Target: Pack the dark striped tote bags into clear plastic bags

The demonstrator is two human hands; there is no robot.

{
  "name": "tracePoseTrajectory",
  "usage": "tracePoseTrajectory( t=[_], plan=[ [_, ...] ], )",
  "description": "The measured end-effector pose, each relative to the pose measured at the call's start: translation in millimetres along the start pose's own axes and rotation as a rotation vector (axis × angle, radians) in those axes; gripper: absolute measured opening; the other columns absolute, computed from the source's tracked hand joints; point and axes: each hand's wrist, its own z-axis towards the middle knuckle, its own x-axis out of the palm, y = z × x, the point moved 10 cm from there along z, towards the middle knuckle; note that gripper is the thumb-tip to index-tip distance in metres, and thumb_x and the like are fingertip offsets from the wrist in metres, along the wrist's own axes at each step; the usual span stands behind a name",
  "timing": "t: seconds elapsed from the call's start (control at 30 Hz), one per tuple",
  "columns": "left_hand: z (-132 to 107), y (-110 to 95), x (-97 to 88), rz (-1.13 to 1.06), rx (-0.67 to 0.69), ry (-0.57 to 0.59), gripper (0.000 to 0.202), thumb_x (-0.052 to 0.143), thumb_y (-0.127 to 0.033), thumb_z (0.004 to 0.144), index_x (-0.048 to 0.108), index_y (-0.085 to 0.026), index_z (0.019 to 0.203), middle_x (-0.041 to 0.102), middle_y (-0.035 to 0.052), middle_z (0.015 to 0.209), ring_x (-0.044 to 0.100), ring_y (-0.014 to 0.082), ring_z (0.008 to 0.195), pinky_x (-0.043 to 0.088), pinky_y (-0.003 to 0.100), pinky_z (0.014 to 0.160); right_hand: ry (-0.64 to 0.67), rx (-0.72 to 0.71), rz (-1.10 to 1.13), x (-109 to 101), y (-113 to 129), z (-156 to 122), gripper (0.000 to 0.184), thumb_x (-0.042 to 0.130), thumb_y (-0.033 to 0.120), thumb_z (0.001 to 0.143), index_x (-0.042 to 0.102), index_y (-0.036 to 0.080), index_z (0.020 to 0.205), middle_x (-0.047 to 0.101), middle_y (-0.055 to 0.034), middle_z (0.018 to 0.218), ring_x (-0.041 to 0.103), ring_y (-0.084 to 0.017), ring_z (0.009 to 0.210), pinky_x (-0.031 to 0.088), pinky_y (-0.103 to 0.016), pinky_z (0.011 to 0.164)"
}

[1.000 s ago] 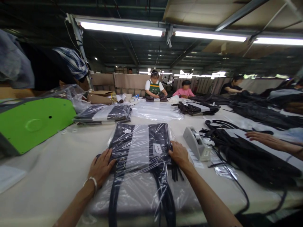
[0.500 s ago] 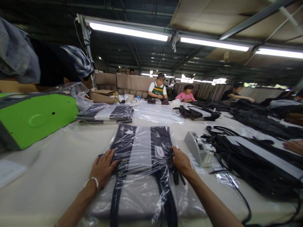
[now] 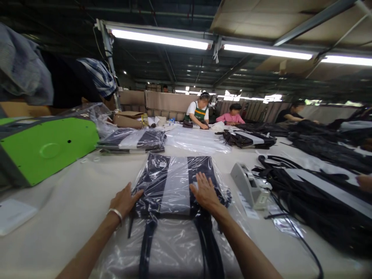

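In front of me on the table lies a clear plastic bag point(image 3: 177, 248) with a flat, dark strapped item point(image 3: 149, 178) inside. A pale grey band point(image 3: 175, 188) runs down the item's middle, and two long dark straps extend toward me. My left hand point(image 3: 124, 199) is at the left edge of the package, thumb over the plastic and apart from the forefinger; the other fingers are partly hidden. My right hand point(image 3: 206, 190) lies flat on the package's right part, fingers stretched out, palm on the plastic.
A grey tape dispenser point(image 3: 250, 186) stands to the right, beside a pile of dark strapped goods point(image 3: 308, 201). At left is a green machine point(image 3: 52, 149). Behind the package are wrapped dark items point(image 3: 133, 139) and clear plastic sheets point(image 3: 197, 139). Several people work farther back.
My right hand has moved from the package's right edge onto its top and flattened. My left hand has turned, its fingers less spread. The white label on the right is now mostly covered.
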Motion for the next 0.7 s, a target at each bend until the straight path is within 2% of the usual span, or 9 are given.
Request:
tracePoseTrajectory(
  t=[0.1,0.2,0.27,0.33,0.43,0.53,0.63,0.7],
  plan=[
    [7.5,1.4,-0.2,-0.092,-0.007,0.092,0.099,0.052,-0.068,0.073,0.036,0.002,0.141,0.052,0.0278,0.138,0.053,0.0410,0.124,0.040,0.048,0.102,0.128,-0.018,-0.046,33.3,-14.7,-1.6,0.072,0.025,0.056,0.097,0.033,0.007,0.149,0.027,-0.0132,0.158,0.014,-0.029,0.148,0.006,-0.048,0.120],
    [12.9,1.3,-6.1,-0.267,-0.063,0.128,0.102,0.067,-0.067,0.059,0.047,0.003,0.130,0.061,0.0283,0.126,0.058,0.0387,0.117,0.045,0.041,0.096,0.163,-0.027,-0.060,43.7,-25.4,-4.2,0.073,0.024,0.061,0.096,0.033,0.013,0.150,0.028,-0.0094,0.158,0.013,-0.030,0.148,0.005,-0.049,0.120],
    [12.7,1.5,-3.6,-0.406,-0.153,0.196,0.091,0.075,-0.067,0.048,0.060,-0.003,0.111,0.070,0.0225,0.109,0.064,0.0381,0.105,0.051,0.038,0.084,0.158,-0.040,-0.070,44.1,-25.1,-4.6,0.073,0.024,0.062,0.096,0.033,0.014,0.150,0.029,-0.0088,0.158,0.014,-0.031,0.148,0.006,-0.050,0.120],
    [8.3,-4.9,4.4,-0.586,-0.222,0.313,0.078,0.080,-0.067,0.041,0.066,-0.009,0.091,0.075,0.0150,0.089,0.069,0.0351,0.091,0.053,0.035,0.073,0.149,-0.056,-0.086,44.6,-22.2,-4.8,0.072,0.025,0.061,0.096,0.034,0.014,0.149,0.029,-0.0091,0.157,0.014,-0.031,0.148,0.007,-0.051,0.120],
    [-6.4,-26.2,20.4,-0.868,-0.278,0.567,0.067,0.083,-0.065,0.043,0.069,-0.011,0.081,0.076,0.0122,0.080,0.071,0.0284,0.080,0.055,0.031,0.069,0.134,-0.067,-0.105,48.4,-21.6,-4.7,0.074,0.023,0.063,0.095,0.034,0.014,0.149,0.029,-0.0089,0.157,0.017,-0.031,0.147,0.009,-0.052,0.120],
    [-25.2,-42.2,31.2,-1.004,-0.329,0.776,0.056,0.084,-0.058,0.052,0.073,-0.010,0.080,0.077,0.0125,0.079,0.071,0.0241,0.071,0.057,0.031,0.066,0.136,-0.094,-0.101,53.2,-24.2,-4.4,0.076,0.021,0.065,0.095,0.033,0.013,0.149,0.029,-0.0089,0.156,0.019,-0.031,0.147,0.011,-0.052,0.120],
    [-35.1,-54.4,31.1,-1.168,-0.331,0.815,0.047,0.085,-0.048,0.058,0.073,-0.012,0.086,0.077,0.0113,0.081,0.072,0.0238,0.069,0.058,0.031,0.066,0.157,-0.118,-0.075,54.1,-27.6,-4.3,0.076,0.020,0.064,0.095,0.032,0.012,0.149,0.029,-0.0092,0.156,0.019,-0.030,0.147,0.012,-0.052,0.121],
    [-36.8,-64.2,24.8,-1.328,-0.339,0.763,0.041,0.083,-0.042,0.062,0.072,-0.012,0.088,0.077,0.0108,0.082,0.073,0.0236,0.070,0.059,0.031,0.068,0.180,-0.122,-0.044,53.1,-27.8,-4.3,0.077,0.020,0.064,0.095,0.032,0.011,0.149,0.029,-0.0100,0.156,0.018,-0.030,0.147,0.010,-0.053,0.121]
  ],
)
